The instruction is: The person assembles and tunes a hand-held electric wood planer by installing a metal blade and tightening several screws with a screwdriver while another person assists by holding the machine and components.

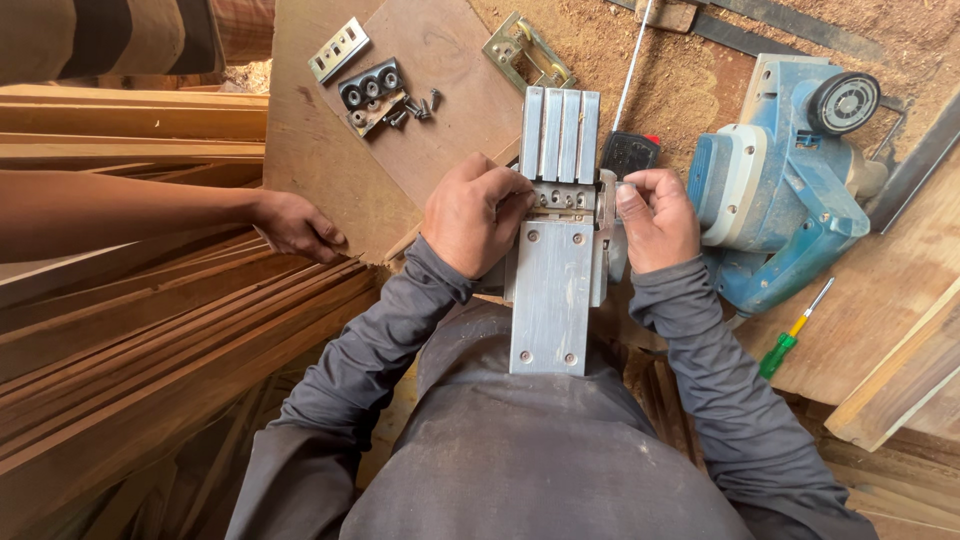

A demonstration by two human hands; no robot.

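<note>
A silver metal planer base (551,290), with flat plates and a ribbed front section, is held upright against my body. My left hand (473,215) grips its left side at the middle gap where the cutter block with small bolts (560,198) shows. Gripping the right side of that gap is my right hand (655,220), its thumb pressing on the metal edge. Both hands wear grey sleeves.
A blue electric planer body (775,180) lies to the right on a sawdusty bench. A green-handled screwdriver (790,340) lies below it. Loose screws (415,108), a black part (372,88) and metal brackets (338,48) rest on a board. Another person's hand (295,225) holds that board's edge at left.
</note>
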